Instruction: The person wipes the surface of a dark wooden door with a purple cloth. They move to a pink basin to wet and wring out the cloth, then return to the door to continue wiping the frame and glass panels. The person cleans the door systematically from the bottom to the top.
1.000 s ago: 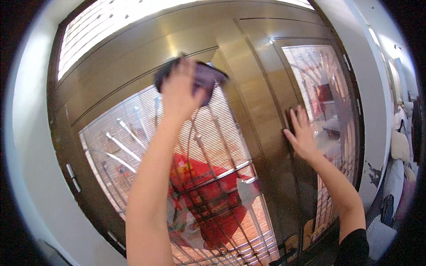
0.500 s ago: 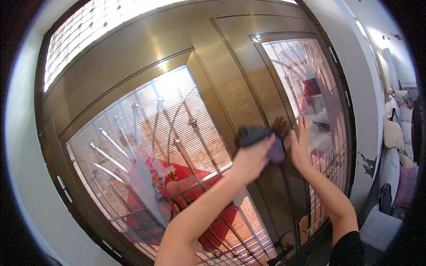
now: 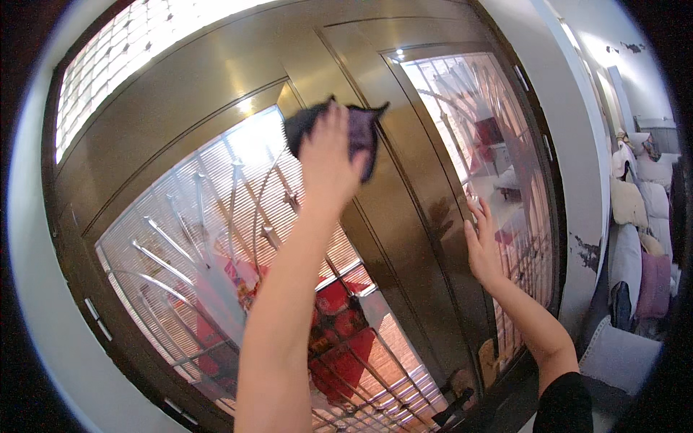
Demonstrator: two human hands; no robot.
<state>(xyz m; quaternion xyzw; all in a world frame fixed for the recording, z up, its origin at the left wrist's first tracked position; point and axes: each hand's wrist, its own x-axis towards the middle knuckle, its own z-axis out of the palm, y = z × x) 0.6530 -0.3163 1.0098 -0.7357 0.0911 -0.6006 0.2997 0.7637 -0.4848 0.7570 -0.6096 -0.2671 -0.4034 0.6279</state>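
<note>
My left hand [image 3: 330, 164] presses a dark purple and black cloth [image 3: 365, 128] against a brown metal door [image 3: 393, 209], near the upper right corner of the left glass pane [image 3: 173, 216]. The cloth spreads out from under my fingers, one corner sticking up to the right. Lower down, my right hand [image 3: 482, 249] is raised beside the left edge of the right glass pane [image 3: 523, 209], fingers stretched and apart, holding nothing. Whether its fingertips touch the door cannot be made out.
Metal bars with spear tips [image 3: 206, 238] show behind the glass. A door handle [image 3: 453, 405] sits low between the two leaves. At the right, beyond the white wall edge [image 3: 530, 65], several cushions [image 3: 621, 353] lie piled. Hinges [image 3: 98, 319] line the left frame.
My left hand has moved up and to the left with the cloth, from the middle of the door toward the pane's upper corner. My right hand stays near the right pane, its fingers slightly more bent.
</note>
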